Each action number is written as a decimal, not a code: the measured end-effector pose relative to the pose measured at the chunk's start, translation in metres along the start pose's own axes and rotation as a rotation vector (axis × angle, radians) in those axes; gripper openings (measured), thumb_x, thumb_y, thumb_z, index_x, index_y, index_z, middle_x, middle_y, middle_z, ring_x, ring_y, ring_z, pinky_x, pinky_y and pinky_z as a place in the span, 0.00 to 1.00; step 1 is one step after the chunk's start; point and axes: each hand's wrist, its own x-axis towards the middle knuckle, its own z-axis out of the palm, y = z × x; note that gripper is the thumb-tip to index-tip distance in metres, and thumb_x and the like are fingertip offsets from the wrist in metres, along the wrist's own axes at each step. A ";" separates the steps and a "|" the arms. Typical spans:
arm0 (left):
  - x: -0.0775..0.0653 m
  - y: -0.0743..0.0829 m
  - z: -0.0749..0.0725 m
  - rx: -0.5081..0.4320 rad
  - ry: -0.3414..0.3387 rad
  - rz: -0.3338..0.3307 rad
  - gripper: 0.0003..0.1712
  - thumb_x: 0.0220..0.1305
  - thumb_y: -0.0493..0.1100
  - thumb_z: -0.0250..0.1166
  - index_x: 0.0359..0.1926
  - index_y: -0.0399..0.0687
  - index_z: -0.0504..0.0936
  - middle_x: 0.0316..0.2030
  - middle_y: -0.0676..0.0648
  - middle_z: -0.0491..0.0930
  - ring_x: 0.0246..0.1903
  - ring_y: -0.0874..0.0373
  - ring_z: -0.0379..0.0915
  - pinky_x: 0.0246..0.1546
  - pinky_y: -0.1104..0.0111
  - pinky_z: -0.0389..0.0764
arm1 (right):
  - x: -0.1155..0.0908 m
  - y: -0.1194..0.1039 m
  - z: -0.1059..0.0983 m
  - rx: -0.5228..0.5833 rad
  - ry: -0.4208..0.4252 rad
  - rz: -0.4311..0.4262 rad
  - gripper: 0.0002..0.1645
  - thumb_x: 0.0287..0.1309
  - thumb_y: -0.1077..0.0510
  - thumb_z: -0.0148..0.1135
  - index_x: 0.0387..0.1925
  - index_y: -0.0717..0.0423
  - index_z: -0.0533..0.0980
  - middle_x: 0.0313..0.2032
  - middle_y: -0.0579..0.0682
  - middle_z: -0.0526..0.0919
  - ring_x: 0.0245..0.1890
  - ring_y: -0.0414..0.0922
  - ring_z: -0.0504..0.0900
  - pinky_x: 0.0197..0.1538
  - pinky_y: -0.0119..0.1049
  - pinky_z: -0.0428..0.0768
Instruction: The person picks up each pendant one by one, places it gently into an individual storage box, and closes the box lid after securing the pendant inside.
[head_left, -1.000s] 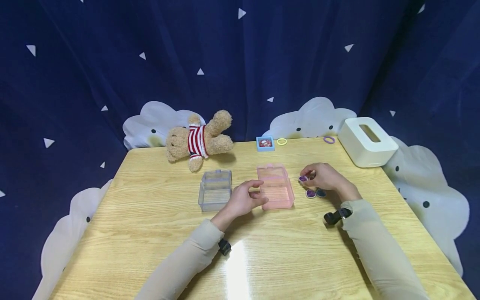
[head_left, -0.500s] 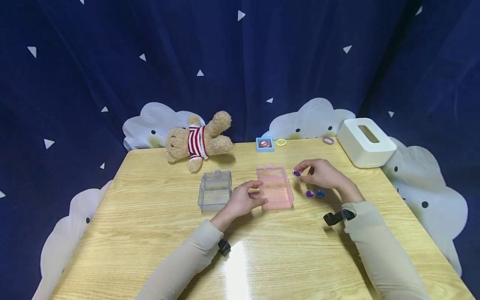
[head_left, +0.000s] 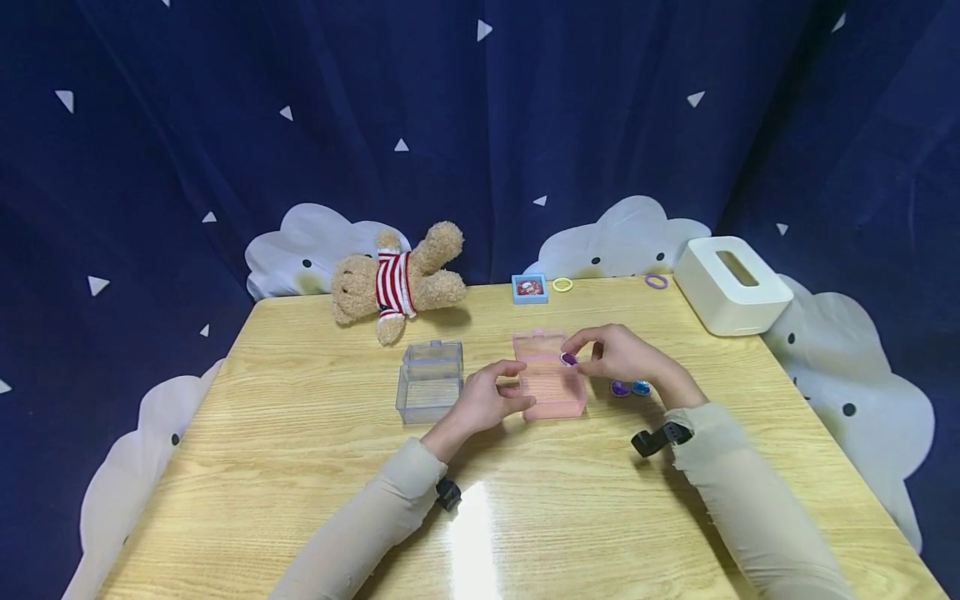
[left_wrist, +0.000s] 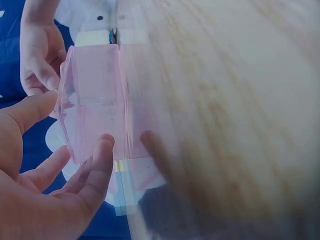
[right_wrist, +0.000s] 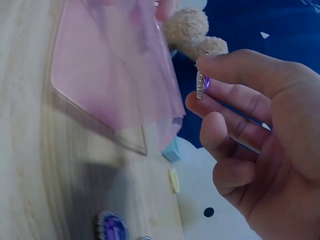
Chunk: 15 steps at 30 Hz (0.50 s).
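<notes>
My right hand (head_left: 618, 354) pinches a silver-rimmed purple gem (head_left: 568, 359) between thumb and fingertip, the other fingers loosely bent. The gem appears over the one-o'clock part of the pink translucent box (head_left: 555, 409), whose lid (head_left: 538, 343) is tipped back towards twelve. How far above the box it hangs I can't tell.

My left hand (head_left: 487, 400) is at the box's nine-o'clock side, thumb and fingers spread wide and no gem in them; I can't be sure they touch the plastic.

I'd call this the placing step, with the gem not yet let go. The next move seems to call for lowering it between the walls, clear of the hinge, and loosening the pinch, with the box kept steady.

On the table at three o'clock of the box lie another purple gem (head_left: 620, 388) and, just beside it, a blue gem (head_left: 641, 387). The grey translucent box (head_left: 430, 414) sits at nine, beyond my left fingers.
</notes>
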 end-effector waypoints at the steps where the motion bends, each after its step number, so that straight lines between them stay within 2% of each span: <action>1: 0.000 0.000 0.000 -0.002 -0.001 -0.002 0.35 0.57 0.46 0.75 0.65 0.49 0.76 0.64 0.43 0.77 0.48 0.50 0.85 0.40 0.68 0.86 | 0.001 0.000 0.002 0.002 -0.011 -0.005 0.16 0.53 0.58 0.72 0.45 0.42 0.84 0.40 0.42 0.87 0.24 0.38 0.74 0.28 0.30 0.74; 4: 0.000 0.001 0.000 0.000 0.001 -0.006 0.35 0.57 0.47 0.76 0.65 0.50 0.76 0.63 0.43 0.77 0.48 0.50 0.85 0.41 0.67 0.86 | 0.002 -0.001 0.006 0.009 -0.041 -0.005 0.15 0.54 0.57 0.71 0.44 0.40 0.84 0.36 0.41 0.86 0.20 0.37 0.72 0.23 0.29 0.71; 9: 0.002 0.000 0.000 0.002 0.000 -0.003 0.35 0.57 0.47 0.76 0.65 0.50 0.76 0.63 0.42 0.77 0.49 0.50 0.85 0.41 0.68 0.86 | 0.003 -0.004 0.009 0.014 -0.073 -0.014 0.16 0.53 0.58 0.71 0.45 0.41 0.85 0.27 0.44 0.81 0.16 0.37 0.67 0.19 0.29 0.64; 15: 0.002 -0.002 0.000 -0.011 -0.001 -0.012 0.35 0.56 0.46 0.76 0.65 0.50 0.76 0.63 0.43 0.77 0.48 0.51 0.85 0.40 0.70 0.86 | 0.003 -0.005 0.019 -0.031 -0.119 -0.029 0.17 0.51 0.57 0.73 0.45 0.43 0.85 0.26 0.42 0.81 0.18 0.36 0.66 0.25 0.31 0.68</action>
